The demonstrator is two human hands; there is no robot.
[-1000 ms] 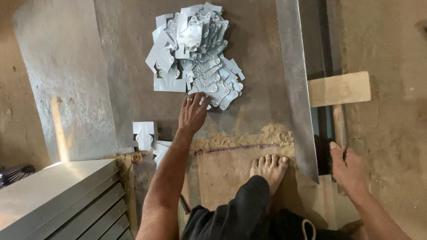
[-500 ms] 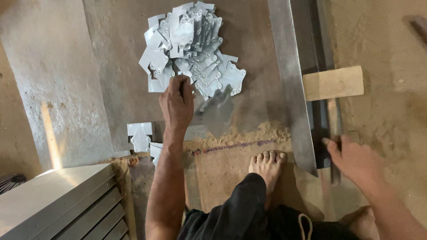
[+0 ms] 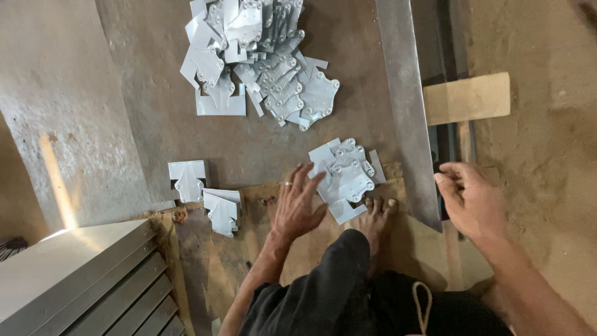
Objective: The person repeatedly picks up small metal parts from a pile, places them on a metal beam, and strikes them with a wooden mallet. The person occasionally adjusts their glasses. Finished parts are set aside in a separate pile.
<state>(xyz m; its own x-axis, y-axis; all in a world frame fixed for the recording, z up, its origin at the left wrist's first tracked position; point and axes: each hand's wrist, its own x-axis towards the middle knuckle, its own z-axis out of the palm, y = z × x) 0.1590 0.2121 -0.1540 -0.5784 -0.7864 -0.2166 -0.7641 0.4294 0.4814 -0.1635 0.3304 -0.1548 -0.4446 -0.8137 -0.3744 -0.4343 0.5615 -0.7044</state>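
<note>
Floor: dusty concrete workshop floor, seen from above.
Bare foot: planted on brown board, toes touching small stack.
Left hand: fingers spread flat, released, fingertips on small stack of grey metal brackets.
Right hand: loosely curled, empty, beside long steel strip.
Beyond stack: large bracket pile.

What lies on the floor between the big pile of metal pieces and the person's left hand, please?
In the head view, a small batch of metal pieces lies between the big pile and the left hand, touching its fingertips.
</note>
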